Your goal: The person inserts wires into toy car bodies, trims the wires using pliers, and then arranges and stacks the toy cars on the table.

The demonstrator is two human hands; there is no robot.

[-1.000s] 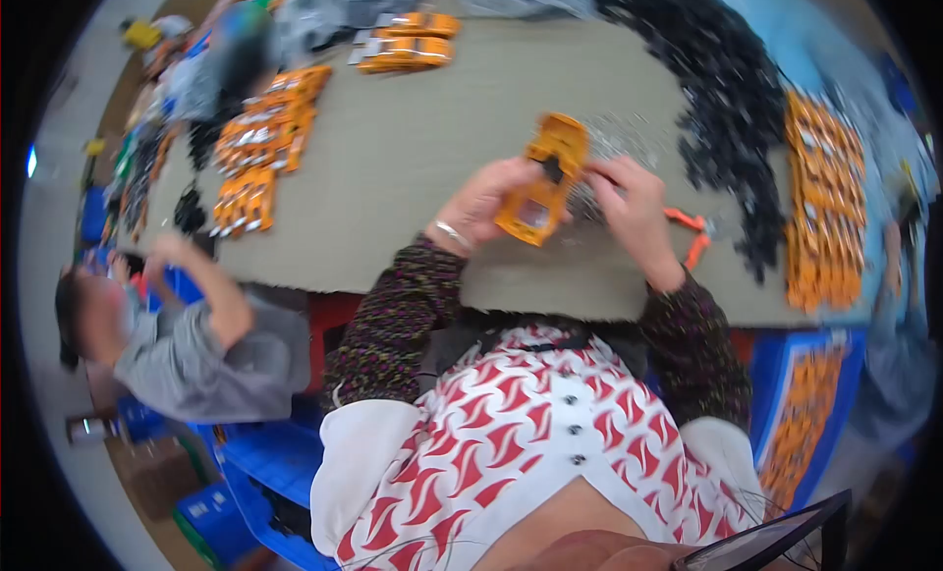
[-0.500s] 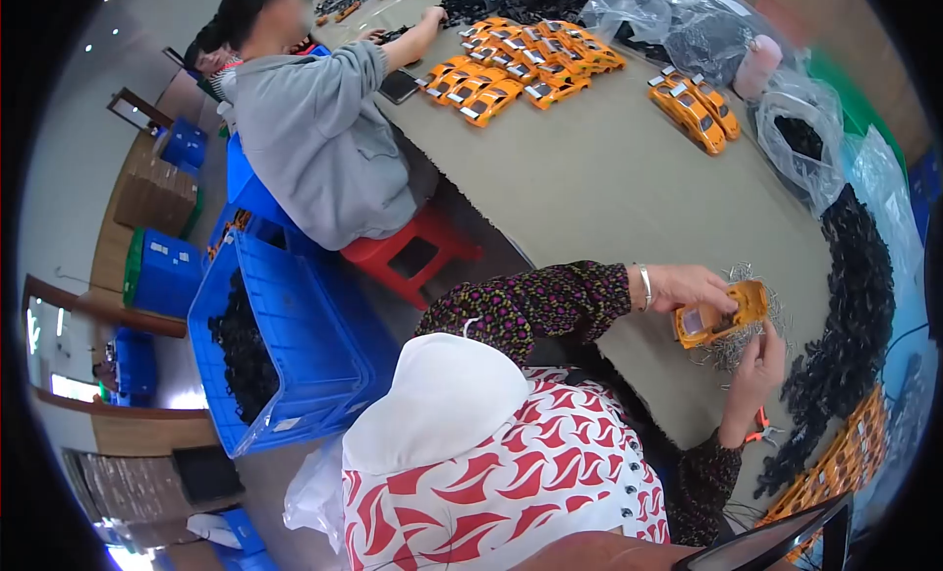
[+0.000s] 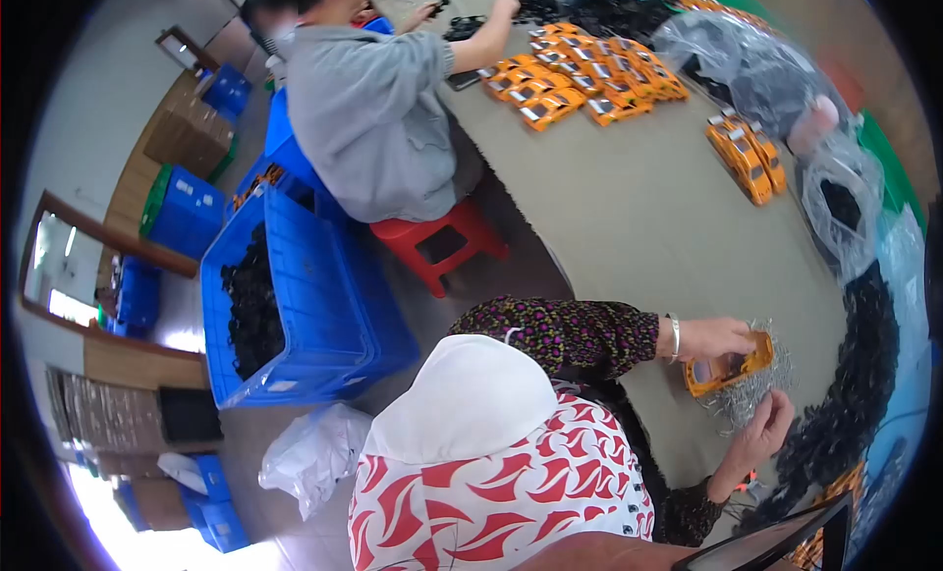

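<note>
My left hand (image 3: 719, 339), with a silver bangle at the wrist, is closed around an orange toy car body shell (image 3: 717, 373), its hollow underside facing up. The shell is held over a heap of thin silver metal pins (image 3: 784, 380) on the table. At the near edge of that heap is my right hand (image 3: 768, 424), its fingers curled together. What is between those fingertips, if anything, is too small to make out. Pliers with red handles (image 3: 748, 481) lie beside my right wrist, partly hidden.
Orange car shells (image 3: 589, 75) are grouped far on the table (image 3: 638, 208), with a few more (image 3: 747, 159) to the right. Black parts (image 3: 859, 355) line the table's edge. A co-worker (image 3: 373, 119) sits on a red stool (image 3: 442, 242) near a blue bin (image 3: 324, 306).
My right hand has moved away from the shell, down to the edge of the pin heap. My left hand still holds the shell, now tilted differently. The whole view has shifted.
</note>
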